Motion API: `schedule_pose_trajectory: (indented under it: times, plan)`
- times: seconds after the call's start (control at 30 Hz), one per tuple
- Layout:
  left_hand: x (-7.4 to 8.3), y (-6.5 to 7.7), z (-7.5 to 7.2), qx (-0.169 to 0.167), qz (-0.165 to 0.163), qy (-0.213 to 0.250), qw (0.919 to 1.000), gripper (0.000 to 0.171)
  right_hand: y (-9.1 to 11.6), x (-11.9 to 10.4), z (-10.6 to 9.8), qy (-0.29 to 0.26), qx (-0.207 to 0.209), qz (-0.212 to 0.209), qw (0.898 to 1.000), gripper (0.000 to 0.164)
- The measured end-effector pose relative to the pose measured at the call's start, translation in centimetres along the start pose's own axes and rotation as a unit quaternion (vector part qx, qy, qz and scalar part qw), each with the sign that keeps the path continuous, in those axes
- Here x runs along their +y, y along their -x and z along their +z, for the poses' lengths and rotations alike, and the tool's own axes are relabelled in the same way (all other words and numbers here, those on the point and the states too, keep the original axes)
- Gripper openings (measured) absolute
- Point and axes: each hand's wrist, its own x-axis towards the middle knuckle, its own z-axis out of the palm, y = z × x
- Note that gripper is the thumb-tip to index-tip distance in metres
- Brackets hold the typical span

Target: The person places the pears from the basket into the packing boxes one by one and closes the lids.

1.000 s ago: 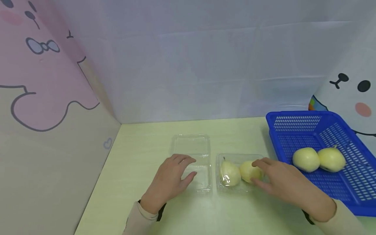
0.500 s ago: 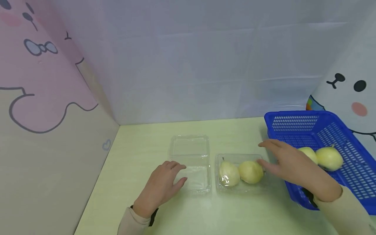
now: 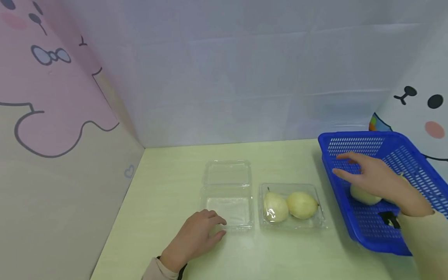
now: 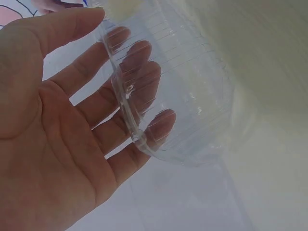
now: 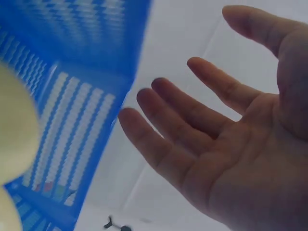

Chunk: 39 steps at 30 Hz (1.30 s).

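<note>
My left hand (image 3: 196, 238) is at the front left corner of an open clear plastic clamshell box (image 3: 229, 210), its fingers loosely bent. In the left wrist view the fingertips show through the clear wall of the box (image 4: 192, 91), and the thumb stands apart from them. A second clamshell box (image 3: 316, 225), to its right, has its lid down over two pale yellow pears (image 3: 302, 205). Over the left part of a blue basket (image 3: 341, 206) hovers my right hand (image 3: 376, 177), holding nothing, fingers spread. Beneath it, a pear (image 3: 364, 195) in the basket is partly hidden.
A pale yellow-green table (image 3: 168, 186) bears the boxes and basket. Behind it hangs a whitish sheet (image 3: 224, 85), and a printed cartoon panel (image 3: 63, 116) closes off the left side. The basket's raised walls border the right side.
My right hand has moved off the lidded box, right and up, to above the basket. My left hand has drawn back a little toward the front of the open box.
</note>
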Motion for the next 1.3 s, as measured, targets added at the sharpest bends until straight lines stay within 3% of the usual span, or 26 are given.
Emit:
schedule_pose_trajectory:
  times: [0.2, 0.4, 0.63, 0.83, 1.13, 1.3]
  plan:
    - [0.0, -0.1, 0.5, 0.001, 0.022, -0.003, 0.9998, 0.012, -0.2, 4.6, -0.2, 0.039, -0.018, 0.068, 0.997, 0.072]
    - [-0.1, -0.4, -0.1, 0.002, 0.007, -0.008, 0.9999, 0.012, -1.2, 7.3, 1.0, 0.047, -0.086, 0.108, 0.989, 0.088]
    - [-0.5, -1.2, -0.5, 0.007, -0.013, -0.011, 0.9998, 0.013, -1.8, 8.2, 2.3, 0.05, -0.13, 0.093, 0.986, 0.079]
    - [-0.6, -1.3, 0.3, -0.001, -0.008, -0.008, 0.9999, 0.014, -1.1, 8.4, 2.8, 0.04, -0.152, 0.092, 0.983, 0.086]
    - [0.6, -1.1, 0.0, -0.022, -0.022, 0.002, 0.9995, 0.024, -0.5, 8.5, 2.7, -0.001, -0.196, 0.145, 0.97, 0.114]
    - [1.0, -1.3, -0.5, -0.007, -0.011, -0.002, 0.9999, 0.015, -0.6, 8.5, 2.8, -0.002, -0.188, 0.153, 0.97, 0.104]
